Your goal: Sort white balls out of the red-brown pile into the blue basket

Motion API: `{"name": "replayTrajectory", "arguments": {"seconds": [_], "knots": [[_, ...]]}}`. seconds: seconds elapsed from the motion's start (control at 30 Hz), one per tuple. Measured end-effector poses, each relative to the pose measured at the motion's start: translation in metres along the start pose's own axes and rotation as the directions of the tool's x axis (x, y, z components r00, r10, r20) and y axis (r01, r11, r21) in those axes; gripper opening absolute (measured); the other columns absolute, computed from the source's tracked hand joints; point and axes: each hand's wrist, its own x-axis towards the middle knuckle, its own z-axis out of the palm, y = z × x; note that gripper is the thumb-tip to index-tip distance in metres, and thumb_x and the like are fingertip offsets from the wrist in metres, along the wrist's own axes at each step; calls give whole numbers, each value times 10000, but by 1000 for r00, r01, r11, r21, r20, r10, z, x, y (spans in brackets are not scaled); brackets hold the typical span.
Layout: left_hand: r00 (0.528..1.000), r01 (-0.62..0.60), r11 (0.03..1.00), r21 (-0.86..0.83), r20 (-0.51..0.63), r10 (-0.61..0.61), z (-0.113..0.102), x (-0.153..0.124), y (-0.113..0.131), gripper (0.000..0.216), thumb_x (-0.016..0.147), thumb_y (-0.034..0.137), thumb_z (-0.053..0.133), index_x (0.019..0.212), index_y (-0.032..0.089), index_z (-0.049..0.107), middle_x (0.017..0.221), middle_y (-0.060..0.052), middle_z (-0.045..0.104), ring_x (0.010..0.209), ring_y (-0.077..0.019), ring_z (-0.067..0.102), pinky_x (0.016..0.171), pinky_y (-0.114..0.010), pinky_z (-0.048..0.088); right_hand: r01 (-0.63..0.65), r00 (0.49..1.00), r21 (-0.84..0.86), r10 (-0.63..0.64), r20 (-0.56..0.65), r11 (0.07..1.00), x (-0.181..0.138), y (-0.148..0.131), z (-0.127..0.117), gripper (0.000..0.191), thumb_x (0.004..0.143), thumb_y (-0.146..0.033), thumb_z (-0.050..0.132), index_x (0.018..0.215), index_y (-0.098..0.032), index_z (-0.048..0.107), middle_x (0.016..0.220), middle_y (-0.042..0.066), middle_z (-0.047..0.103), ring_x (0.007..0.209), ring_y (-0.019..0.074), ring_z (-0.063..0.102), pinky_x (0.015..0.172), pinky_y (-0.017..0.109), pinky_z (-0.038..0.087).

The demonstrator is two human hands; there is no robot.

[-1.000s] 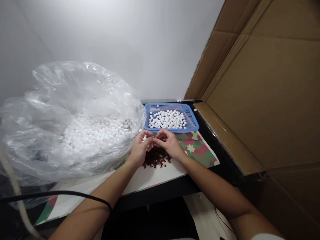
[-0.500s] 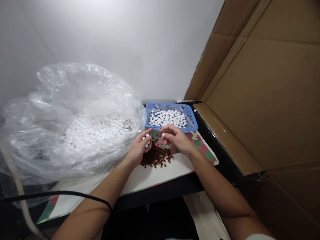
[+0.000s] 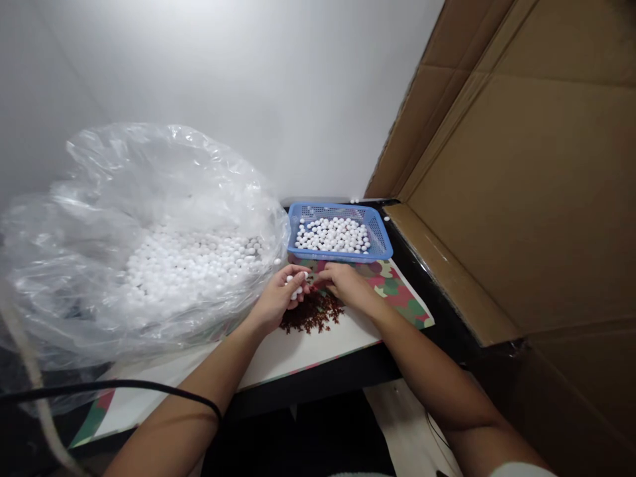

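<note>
Handful of white balls [image 3: 298, 290] is held in the left hand [image 3: 278, 295], the fingers curled beneath and the thumb laid over; one ball [image 3: 305, 275] shows at the fingertips. Right hand [image 3: 342, 283] is bent downward just beside it, fingertips pointed toward the left; whether anything is pinched there cannot be told, nor whether the two hands touch. Brown pieces [image 3: 317, 315], jagged in outline, are heaped below both hands, on the near side, and partly hidden by the left. Patterned sheet [image 3: 405, 291] is spread under heap and hands alike.

Blue basket [image 3: 342, 255] is set just beyond the hands; a batch of balls [image 3: 338, 235] is spread loose over its floor. To the left of the left hand, a clear plastic bag [image 3: 116, 169] is opened wide, and a large heap of balls [image 3: 183, 268] is contained in it. Cardboard [image 3: 561, 199] is stood well apart, off to the right of the right hand.

Step in hand is judged to be close fingertip work: balls held by the left, brown pieces within reach of the right. By the same judgement, a fine pinch by the right hand is called for next, with one ball presented at the left fingertips and the others secured in the palm.
</note>
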Motion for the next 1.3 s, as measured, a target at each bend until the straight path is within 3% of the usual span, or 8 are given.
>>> {"name": "replayTrajectory", "arguments": {"seconds": [0.2, 0.3, 0.37, 0.4, 0.5, 0.7, 0.93, 1.3], "knots": [[1000, -17, 999, -28, -4, 17, -1, 1, -2, 359, 725, 439, 715, 946, 175, 614, 651, 5, 580, 499, -59, 441, 411, -156, 231, -32, 999, -35, 32, -10, 999, 0, -1, -3, 137, 765, -40, 619, 770, -158, 689, 805, 68, 649, 766, 185, 587, 700, 277, 426], [999, -41, 999, -28, 4, 41, -1, 1, -3, 349, 732, 422, 715, 950, 166, 622, 699, -20, 618, 516, -62, 448, 416, -165, 243, -77, 985, 203, 106, -135, 976, 1, -5, -3, 102, 790, -85, 608, 760, -176, 643, 740, 30, 647, 698, 166, 594, 675, 280, 460], [999, -47, 998, -38, 24, 48, -1, 0, -3, 338, 738, 418, 714, 943, 166, 622, 728, -33, 639, 528, -62, 459, 428, -168, 255, -89, 964, 496, 200, -175, 864, 2, -10, -2, 17, 820, -198, 624, 807, -188, 627, 708, 9, 650, 632, 159, 610, 631, 288, 497], [998, -47, 998, -47, 39, 49, -1, 0, -2, 332, 740, 419, 715, 933, 167, 620, 732, -33, 643, 534, -62, 466, 434, -168, 259, -81, 957, 621, 235, -171, 780, 2, -13, -2, 75, 821, -263, 641, 833, -191, 622, 713, 8, 660, 615, 162, 623, 615, 296, 516], [996, -52, 997, -63, 63, 56, 0, -1, -2, 313, 741, 416, 719, 891, 164, 607, 736, -35, 647, 543, -59, 478, 450, -166, 265, -24, 949, 778, 260, -180, 627, 2, -19, -2, 202, 780, -363, 697, 854, -189, 627, 753, 25, 686, 632, 176, 657, 615, 311, 548], [998, -31, 994, -107, 59, 37, 0, -1, -4, 320, 736, 395, 734, 874, 154, 575, 681, -16, 613, 502, -45, 437, 444, -160, 240, 10, 913, 689, 275, -303, 725, 1, -24, 2, 140, 811, -334, 660, 813, -196, 638, 622, -14, 604, 513, 130, 550, 511, 257, 460], [995, -36, 989, -145, 92, 50, 2, -3, -3, 316, 748, 398, 728, 860, 152, 563, 717, -29, 640, 506, -39, 432, 448, -159, 242, 18, 901, 530, 216, -376, 848, -1, -33, 7, 96, 836, -273, 618, 806, -189, 653, 706, 4, 641, 574, 127, 554, 559, 242, 446], [995, -43, 983, -178, 80, 58, 1, -3, -5, 302, 758, 378, 725, 847, 150, 549, 713, -31, 637, 528, -42, 440, 449, -152, 236, 73, 921, 548, 154, -357, 833, -1, -34, 10, 116, 880, -241, 555, 853, -191, 656, 708, 1, 650, 577, 127, 601, 573, 241, 512]]}}
